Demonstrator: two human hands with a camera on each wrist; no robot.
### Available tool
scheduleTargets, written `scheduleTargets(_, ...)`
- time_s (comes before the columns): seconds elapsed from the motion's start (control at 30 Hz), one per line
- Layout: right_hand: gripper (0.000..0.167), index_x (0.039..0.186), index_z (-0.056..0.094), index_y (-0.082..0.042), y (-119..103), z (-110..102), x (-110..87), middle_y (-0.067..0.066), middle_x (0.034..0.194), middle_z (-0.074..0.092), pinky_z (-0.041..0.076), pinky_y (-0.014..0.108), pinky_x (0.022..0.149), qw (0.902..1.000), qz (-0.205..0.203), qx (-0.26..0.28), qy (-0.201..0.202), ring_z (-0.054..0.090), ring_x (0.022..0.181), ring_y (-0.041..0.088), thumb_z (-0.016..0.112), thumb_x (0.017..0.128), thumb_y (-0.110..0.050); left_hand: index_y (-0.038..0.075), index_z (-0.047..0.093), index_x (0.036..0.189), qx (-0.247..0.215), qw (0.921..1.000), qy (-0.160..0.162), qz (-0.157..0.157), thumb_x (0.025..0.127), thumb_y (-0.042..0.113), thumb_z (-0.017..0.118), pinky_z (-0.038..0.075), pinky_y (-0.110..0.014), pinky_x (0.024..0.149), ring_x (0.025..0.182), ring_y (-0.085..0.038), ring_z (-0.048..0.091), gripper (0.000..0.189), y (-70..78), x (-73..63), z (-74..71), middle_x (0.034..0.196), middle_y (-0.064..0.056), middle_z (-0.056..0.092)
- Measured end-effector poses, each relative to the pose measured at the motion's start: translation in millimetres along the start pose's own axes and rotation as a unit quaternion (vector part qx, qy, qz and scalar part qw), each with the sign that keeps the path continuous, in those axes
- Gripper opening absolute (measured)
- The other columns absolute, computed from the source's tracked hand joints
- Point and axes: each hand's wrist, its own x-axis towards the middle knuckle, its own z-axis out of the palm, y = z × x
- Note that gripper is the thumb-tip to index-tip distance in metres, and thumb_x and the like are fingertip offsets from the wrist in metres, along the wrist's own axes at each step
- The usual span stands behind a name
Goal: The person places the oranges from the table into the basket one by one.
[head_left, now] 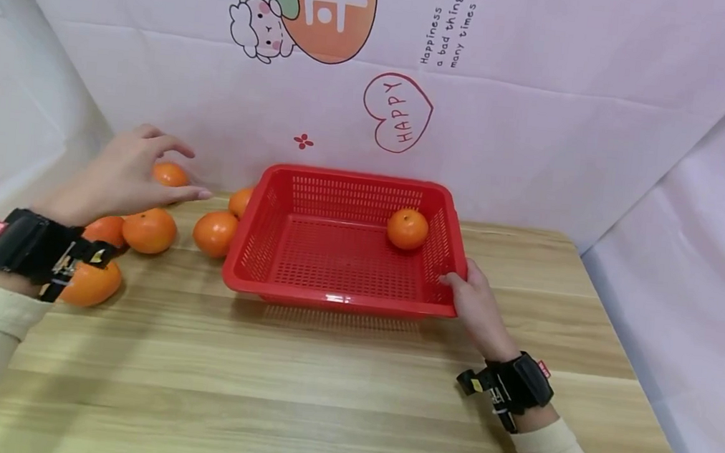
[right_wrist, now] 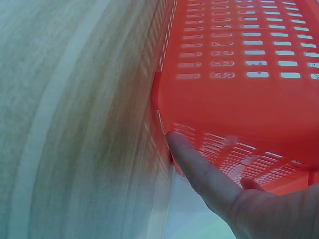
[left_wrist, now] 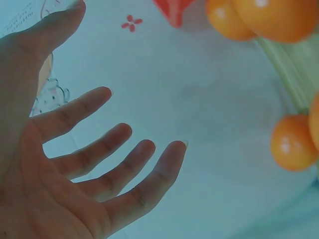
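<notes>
A red plastic basket (head_left: pixel 343 299) with slotted walls stands at the back of the table, one orange (head_left: pixel 407 229) inside near its right wall. My right hand (head_left: pixel 481 309) grips the basket's right side, thumb over the rim; the right wrist view shows a finger (right_wrist: pixel 204 174) along the outer wall. My left hand (head_left: pixel 127 173) hovers over the oranges at the left, its fingers apart and nothing in them. Below it lies an orange (head_left: pixel 150 230), and another orange (head_left: pixel 170 175) shows behind the hand. In the left wrist view an orange (left_wrist: pixel 293 143) sits well apart from the fingertips.
More oranges lie between the left hand and the basket, including one orange (head_left: pixel 214 234) by the basket's left wall. A large orange (head_left: pixel 92 284) is partly behind the left wrist's camera. A printed white cloth (head_left: pixel 525 147) hangs behind the wooden table (head_left: pixel 322 396).
</notes>
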Motion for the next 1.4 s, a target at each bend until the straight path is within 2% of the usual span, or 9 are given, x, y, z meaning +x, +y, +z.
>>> scheduleTargets(0.17,0.053,0.160,0.032,-0.009,0,2,0.9,0.018,0.153,0.052,0.055,0.023,0.092,1.0000,-0.002,-0.007,0.005,0.062,0.126,0.035,0.040,0.108,-0.018,-0.001,0.065,0.131,0.024,0.9993,0.000,-0.029,0.090,0.055,0.077,0.046,-0.066,0.095,0.120,-0.047,0.052,0.070,-20.7,-19.1,0.8,0.135,-0.031,0.057)
scheduleTargets(0.3,0.053,0.160,0.032,-0.009,1,2,0.6,0.018,0.153,0.052,0.056,0.025,0.094,1.0000,-0.004,-0.006,0.002,0.062,0.125,0.035,0.040,0.109,-0.018,-0.005,0.064,0.132,0.026,0.9985,0.003,-0.048,0.091,0.054,0.076,0.044,-0.066,0.095,0.119,-0.051,0.052,0.074,-38.3,-32.0,1.1,0.134,-0.036,0.056)
scheduleTargets(0.67,0.054,0.161,0.031,-0.009,0,3,-0.6,0.018,0.154,0.051,0.057,0.032,0.100,1.0000,-0.005,0.003,0.001,0.061,0.129,0.037,0.039,0.109,-0.017,-0.009,0.062,0.132,0.020,0.9969,-0.012,-0.075,0.093,0.051,0.076,0.048,-0.066,0.084,0.112,-0.055,0.055,0.073,-72.1,-63.2,16.6,0.131,-0.041,0.051)
scheduleTargets(0.83,0.054,0.162,0.029,-0.010,0,2,-2.0,0.017,0.154,0.051,0.057,0.033,0.102,1.0000,-0.003,0.008,-0.001,0.060,0.130,0.037,0.040,0.109,-0.017,-0.008,0.061,0.132,0.027,0.9941,-0.036,-0.099,0.094,0.051,0.073,0.048,-0.068,0.084,0.112,-0.056,0.053,0.071,-83.4,-72.5,22.3,0.130,-0.043,0.051)
scheduleTargets(0.97,0.055,0.162,0.029,-0.011,1,3,-2.7,0.017,0.155,0.051,0.057,0.035,0.103,0.9999,-0.002,0.010,-0.006,0.061,0.130,0.038,0.041,0.109,-0.018,-0.009,0.065,0.126,0.024,0.9931,-0.034,-0.110,0.093,0.051,0.076,0.048,-0.065,0.081,0.106,-0.054,0.055,0.070,-92.1,-79.2,28.6,0.124,-0.044,0.057)
scheduleTargets(1.1,0.055,0.162,0.029,-0.011,0,5,-2.7,0.017,0.155,0.050,0.057,0.037,0.104,0.9999,0.001,0.011,-0.005,0.060,0.130,0.038,0.041,0.109,-0.018,-0.010,0.067,0.122,0.015,0.9916,-0.047,-0.119,0.092,0.054,0.076,0.050,-0.065,0.080,0.103,-0.054,0.060,0.071,-100.8,-83.6,34.0,0.123,-0.043,0.060)
scheduleTargets(1.27,0.054,0.162,0.030,-0.009,-2,6,-2.9,0.017,0.156,0.049,0.055,0.029,0.099,0.9999,0.002,0.010,0.003,0.058,0.130,0.035,0.040,0.109,-0.017,-0.010,0.068,0.120,0.003,0.9909,-0.055,-0.123,0.090,0.057,0.077,0.053,-0.062,0.080,0.100,-0.052,0.064,0.074,-111.6,-86.8,44.4,0.119,-0.039,0.066)
scheduleTargets(1.4,0.054,0.161,0.030,-0.010,-2,6,-2.7,0.018,0.155,0.050,0.056,0.023,0.093,0.9999,0.004,0.008,0.007,0.059,0.128,0.035,0.040,0.109,-0.017,-0.009,0.068,0.123,-0.008,0.9913,-0.053,-0.121,0.090,0.057,0.077,0.052,-0.062,0.083,0.105,-0.054,0.065,0.074,-118.5,-90.8,53.0,0.121,-0.037,0.068)
